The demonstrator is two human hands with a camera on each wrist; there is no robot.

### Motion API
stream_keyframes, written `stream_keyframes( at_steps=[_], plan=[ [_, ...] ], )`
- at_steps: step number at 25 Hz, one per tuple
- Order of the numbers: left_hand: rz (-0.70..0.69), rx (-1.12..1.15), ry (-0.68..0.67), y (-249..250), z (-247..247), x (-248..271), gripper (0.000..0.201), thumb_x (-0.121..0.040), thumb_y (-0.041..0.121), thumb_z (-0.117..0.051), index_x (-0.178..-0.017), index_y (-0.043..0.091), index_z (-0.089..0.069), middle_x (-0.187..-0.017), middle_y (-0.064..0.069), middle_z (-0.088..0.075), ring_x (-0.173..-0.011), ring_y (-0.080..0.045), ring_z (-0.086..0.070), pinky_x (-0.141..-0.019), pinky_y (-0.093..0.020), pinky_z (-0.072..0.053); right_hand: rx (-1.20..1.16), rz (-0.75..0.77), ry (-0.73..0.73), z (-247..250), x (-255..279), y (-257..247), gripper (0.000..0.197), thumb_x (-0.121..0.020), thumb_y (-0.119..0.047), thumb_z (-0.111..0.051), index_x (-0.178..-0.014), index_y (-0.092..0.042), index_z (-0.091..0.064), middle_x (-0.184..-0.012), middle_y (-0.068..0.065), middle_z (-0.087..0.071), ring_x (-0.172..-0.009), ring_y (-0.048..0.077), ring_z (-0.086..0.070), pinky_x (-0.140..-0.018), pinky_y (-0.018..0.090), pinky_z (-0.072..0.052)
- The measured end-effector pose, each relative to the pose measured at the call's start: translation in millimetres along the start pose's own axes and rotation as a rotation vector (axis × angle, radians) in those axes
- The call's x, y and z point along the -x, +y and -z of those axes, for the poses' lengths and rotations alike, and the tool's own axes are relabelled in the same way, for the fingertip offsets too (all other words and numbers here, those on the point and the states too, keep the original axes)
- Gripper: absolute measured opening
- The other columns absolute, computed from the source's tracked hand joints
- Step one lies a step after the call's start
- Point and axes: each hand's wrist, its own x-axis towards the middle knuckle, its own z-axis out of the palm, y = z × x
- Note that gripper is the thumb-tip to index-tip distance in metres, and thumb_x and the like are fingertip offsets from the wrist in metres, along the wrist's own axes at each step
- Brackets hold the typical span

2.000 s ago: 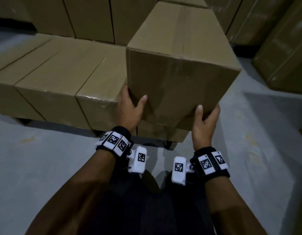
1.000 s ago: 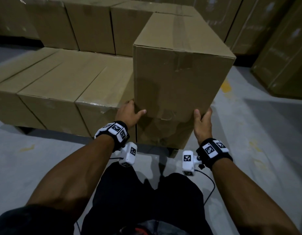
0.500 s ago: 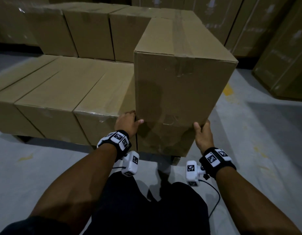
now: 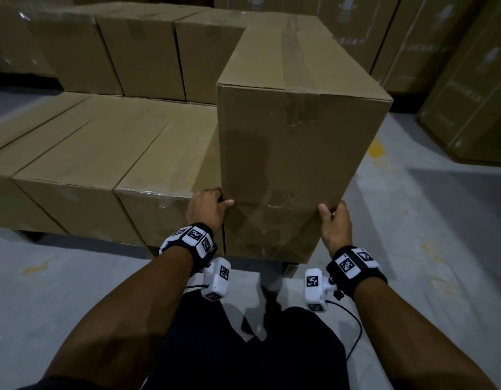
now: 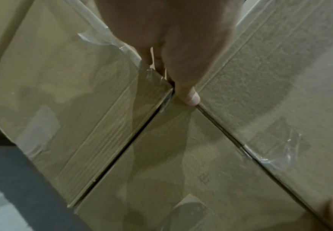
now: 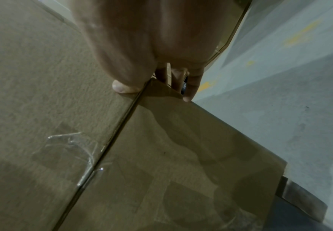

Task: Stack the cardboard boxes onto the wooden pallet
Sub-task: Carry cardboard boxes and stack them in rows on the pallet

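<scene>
A tall cardboard box (image 4: 294,142) stands upright on a lower box (image 4: 271,237) at the right end of the front row. My left hand (image 4: 208,208) grips its bottom left corner. My right hand (image 4: 335,220) grips its bottom right corner. In the left wrist view my thumb (image 5: 187,93) lies on the front face at the seam and the fingers are tucked in beside the neighbouring box (image 5: 72,101). In the right wrist view my thumb (image 6: 122,87) presses the front face while the fingers (image 6: 191,87) wrap round the side edge. A pallet block (image 6: 300,201) shows under the lower box.
Low boxes (image 4: 102,153) fill the front row to the left, with a taller row (image 4: 136,52) behind them. More stacked cartons (image 4: 468,94) stand at the back and right. Grey concrete floor (image 4: 426,235) lies open to the right and in front.
The held box has come down from a raised, tilted pose and now stands squarely on the lower box. Both hands have sunk with it, still at its bottom corners.
</scene>
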Motion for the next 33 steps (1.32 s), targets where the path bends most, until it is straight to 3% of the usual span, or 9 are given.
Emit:
stream_keyframes(
  at_steps=[5, 10, 20, 27, 33],
  plan=[
    [0.043, 0.029, 0.007, -2, -3, -2, 0.037, -0.093, 0.048, -0.059, -0.106, 0.015, -0.07, -0.102, -0.007, -0.069, -0.091, -0.023, -0.059, -0.076, -0.036, -0.052, 0.035, 0.017, 0.017, -2, -2, 3, 0.033, -0.101, -0.034, -0.055, -0.126, -0.012, -0.054, -0.126, 0.012, -0.059, -0.114, 0.031, -0.057, -0.1, 0.049, -0.048],
    [0.044, 0.025, 0.032, -1, -5, 1, 0.035, -0.094, 0.045, -0.061, -0.108, 0.014, -0.068, -0.109, -0.008, -0.067, -0.105, -0.027, -0.052, -0.079, -0.035, -0.042, 0.047, 0.033, 0.032, -3, -1, 6, 0.031, -0.1, -0.033, -0.057, -0.123, -0.012, -0.057, -0.124, 0.014, -0.061, -0.113, 0.033, -0.058, -0.1, 0.047, -0.048],
    [0.002, 0.033, 0.023, -6, -6, -4, 0.036, -0.094, 0.046, -0.061, -0.102, 0.013, -0.072, -0.101, -0.01, -0.069, -0.092, -0.027, -0.061, -0.073, -0.035, -0.05, 0.108, 0.047, 0.025, 0, 1, 14, 0.032, -0.1, -0.029, -0.058, -0.122, -0.007, -0.061, -0.122, 0.016, -0.063, -0.113, 0.035, -0.058, -0.098, 0.045, -0.048],
    [0.032, 0.134, 0.03, -7, -7, -8, 0.034, -0.092, 0.043, -0.065, -0.104, 0.012, -0.075, -0.102, -0.01, -0.073, -0.095, -0.027, -0.064, -0.084, -0.042, -0.055, 0.07, 0.013, 0.008, 5, 6, 7, 0.032, -0.099, -0.027, -0.061, -0.123, -0.006, -0.063, -0.121, 0.013, -0.068, -0.112, 0.032, -0.062, -0.094, 0.035, -0.046],
    [0.117, 0.179, 0.046, -7, -13, -12, 0.032, -0.088, 0.044, -0.069, -0.107, 0.018, -0.074, -0.1, -0.009, -0.07, -0.095, -0.026, -0.064, -0.077, -0.032, -0.05, 0.063, 0.036, -0.011, 5, 8, 11, 0.032, -0.104, -0.029, -0.049, -0.124, -0.008, -0.061, -0.122, 0.014, -0.065, -0.112, 0.032, -0.059, -0.094, 0.038, -0.046]
  ],
)
